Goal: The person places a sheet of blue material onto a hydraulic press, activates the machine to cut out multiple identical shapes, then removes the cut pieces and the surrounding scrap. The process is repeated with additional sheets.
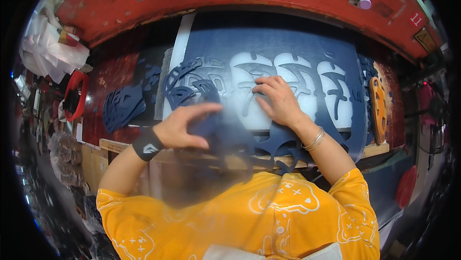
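A dark blue sheet (269,29) with several shaped cut-outs lies over a white board (336,108). My right hand (281,101) rests over one of the cut-outs, fingers bent and apart, touching thin dark blue strips there. To its left, my left hand (182,128) is raised with thumb and fingers spread, nothing gripped between them. Beside and below it hangs a motion-blurred dark blue piece (225,140); whether the hand touches it I cannot tell. Loose cut pieces with slots (192,89) lie on the board's left part.
A stack of slotted dark blue pieces (124,108) lies at the left. An orange cutting die (378,111) stands at the right edge, among blue scraps. Behind the sheet runs a red machine beam (201,0) with push buttons. A wooden strip (374,150) edges the near side.
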`<control>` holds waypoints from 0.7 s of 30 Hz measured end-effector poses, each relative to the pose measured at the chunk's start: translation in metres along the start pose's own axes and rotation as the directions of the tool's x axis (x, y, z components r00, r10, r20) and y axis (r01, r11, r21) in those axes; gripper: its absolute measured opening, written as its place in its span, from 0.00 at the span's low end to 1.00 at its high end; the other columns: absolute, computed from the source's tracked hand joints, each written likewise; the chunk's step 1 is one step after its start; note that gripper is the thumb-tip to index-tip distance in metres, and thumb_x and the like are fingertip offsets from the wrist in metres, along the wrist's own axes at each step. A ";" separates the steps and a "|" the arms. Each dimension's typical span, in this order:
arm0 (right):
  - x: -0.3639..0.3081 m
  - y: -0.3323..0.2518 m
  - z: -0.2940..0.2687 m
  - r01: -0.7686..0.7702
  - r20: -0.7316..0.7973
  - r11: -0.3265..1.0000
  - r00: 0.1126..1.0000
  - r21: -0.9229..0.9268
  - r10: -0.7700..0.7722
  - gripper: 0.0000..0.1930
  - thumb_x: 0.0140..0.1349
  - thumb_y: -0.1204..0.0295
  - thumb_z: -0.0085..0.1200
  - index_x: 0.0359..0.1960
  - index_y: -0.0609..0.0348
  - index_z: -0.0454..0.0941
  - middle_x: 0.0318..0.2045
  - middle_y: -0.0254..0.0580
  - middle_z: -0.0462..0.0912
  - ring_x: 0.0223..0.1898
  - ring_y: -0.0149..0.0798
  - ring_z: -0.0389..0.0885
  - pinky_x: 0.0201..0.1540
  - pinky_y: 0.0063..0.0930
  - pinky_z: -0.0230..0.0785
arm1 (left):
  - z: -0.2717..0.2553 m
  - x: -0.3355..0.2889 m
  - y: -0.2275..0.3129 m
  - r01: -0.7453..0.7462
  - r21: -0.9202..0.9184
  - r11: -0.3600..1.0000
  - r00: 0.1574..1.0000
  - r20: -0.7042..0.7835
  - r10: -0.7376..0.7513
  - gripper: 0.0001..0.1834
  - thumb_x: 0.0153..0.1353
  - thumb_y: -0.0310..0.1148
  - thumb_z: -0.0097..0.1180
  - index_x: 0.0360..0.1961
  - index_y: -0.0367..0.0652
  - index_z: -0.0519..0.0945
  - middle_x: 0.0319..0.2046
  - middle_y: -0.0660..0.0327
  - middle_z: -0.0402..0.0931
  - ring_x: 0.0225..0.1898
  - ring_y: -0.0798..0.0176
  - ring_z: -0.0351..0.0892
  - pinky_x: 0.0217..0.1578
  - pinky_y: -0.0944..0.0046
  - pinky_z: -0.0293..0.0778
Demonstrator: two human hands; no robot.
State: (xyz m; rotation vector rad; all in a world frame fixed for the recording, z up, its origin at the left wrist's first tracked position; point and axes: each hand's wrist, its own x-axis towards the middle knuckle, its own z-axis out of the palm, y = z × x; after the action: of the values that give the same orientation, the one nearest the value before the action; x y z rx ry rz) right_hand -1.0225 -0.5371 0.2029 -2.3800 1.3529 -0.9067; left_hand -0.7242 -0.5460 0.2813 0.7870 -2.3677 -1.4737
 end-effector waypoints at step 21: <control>0.030 -0.024 -0.012 0.014 -0.047 0.999 0.999 -0.044 -0.016 0.10 0.52 0.75 0.59 0.37 0.55 0.79 0.46 0.42 0.78 0.48 0.46 0.73 0.52 0.37 0.68 | -0.040 0.038 -0.028 -0.385 -0.594 0.706 0.616 -0.736 -0.283 0.24 0.71 0.39 0.41 0.64 0.38 0.62 0.36 0.59 0.75 0.36 0.68 0.75 0.41 0.66 0.75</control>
State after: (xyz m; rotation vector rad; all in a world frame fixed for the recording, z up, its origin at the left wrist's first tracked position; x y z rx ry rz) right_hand -1.0023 -0.5488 0.2359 -2.4191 1.3874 -0.9523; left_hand -0.7274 -0.6070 0.2720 0.8633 -0.9906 -1.4038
